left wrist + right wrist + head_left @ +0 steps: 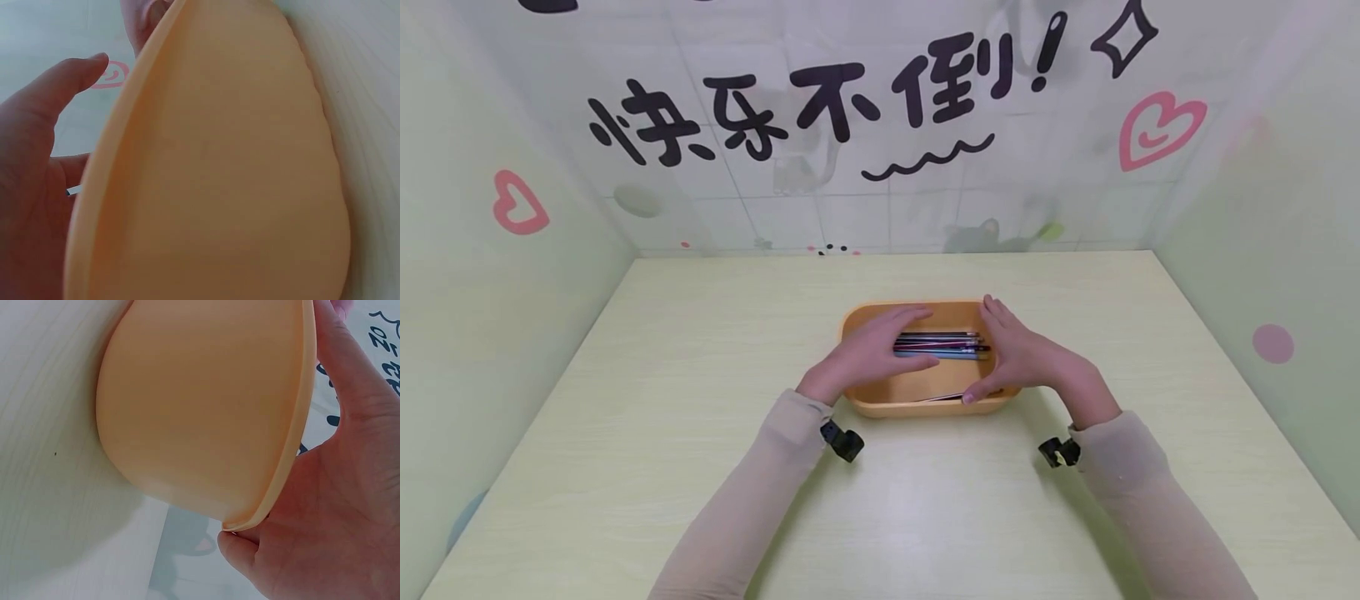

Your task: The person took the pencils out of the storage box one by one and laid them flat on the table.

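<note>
An orange oval plastic bin (925, 410) rests on the table, with a bundle of several dark and blue pencils (947, 343) lying lengthwise in it. One more thin pencil (946, 397) lies along its front wall. Over the bin's left end reaches my left hand (872, 346), thumb and fingers spread above the pencils' left ends, which it hides. My right hand (1022, 354) spans the right end, fingers extended at the back rim and thumb toward the front. In the right wrist view, a fingertip (237, 547) of this hand lies at the bin's rim.
A pale wood-grain table (700, 333) surrounds the bin. White printed panels (887, 225) with black lettering and pink hearts stand behind and on both sides. Small black cameras (844, 442) sit on both wrists.
</note>
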Demonstrator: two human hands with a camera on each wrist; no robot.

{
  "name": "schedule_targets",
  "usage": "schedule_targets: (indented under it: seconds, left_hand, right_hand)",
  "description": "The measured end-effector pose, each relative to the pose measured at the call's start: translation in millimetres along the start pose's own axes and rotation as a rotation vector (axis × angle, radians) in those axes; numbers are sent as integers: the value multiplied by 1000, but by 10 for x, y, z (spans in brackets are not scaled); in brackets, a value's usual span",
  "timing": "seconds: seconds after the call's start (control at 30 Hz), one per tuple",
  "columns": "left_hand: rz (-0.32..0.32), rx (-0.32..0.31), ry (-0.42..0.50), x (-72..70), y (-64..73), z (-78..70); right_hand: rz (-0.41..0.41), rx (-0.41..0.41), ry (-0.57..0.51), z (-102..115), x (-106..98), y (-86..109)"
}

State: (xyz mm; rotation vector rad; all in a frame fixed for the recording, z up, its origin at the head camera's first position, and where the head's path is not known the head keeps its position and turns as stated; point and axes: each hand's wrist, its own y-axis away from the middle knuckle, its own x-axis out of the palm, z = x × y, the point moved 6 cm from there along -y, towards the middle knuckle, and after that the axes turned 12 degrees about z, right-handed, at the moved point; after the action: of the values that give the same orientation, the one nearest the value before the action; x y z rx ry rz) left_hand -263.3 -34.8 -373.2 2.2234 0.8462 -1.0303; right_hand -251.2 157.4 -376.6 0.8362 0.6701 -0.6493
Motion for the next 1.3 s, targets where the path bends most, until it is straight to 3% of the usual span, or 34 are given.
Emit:
schedule_targets:
  seconds: [0.67,1.3]
  left_hand:
    - [27,72,73,119,-103,44]
    - [88,71,113,215,-167,66]
  right_hand:
    - [4,12,12,14,-8,18]
    - [10,27,21,7,-7,-1]
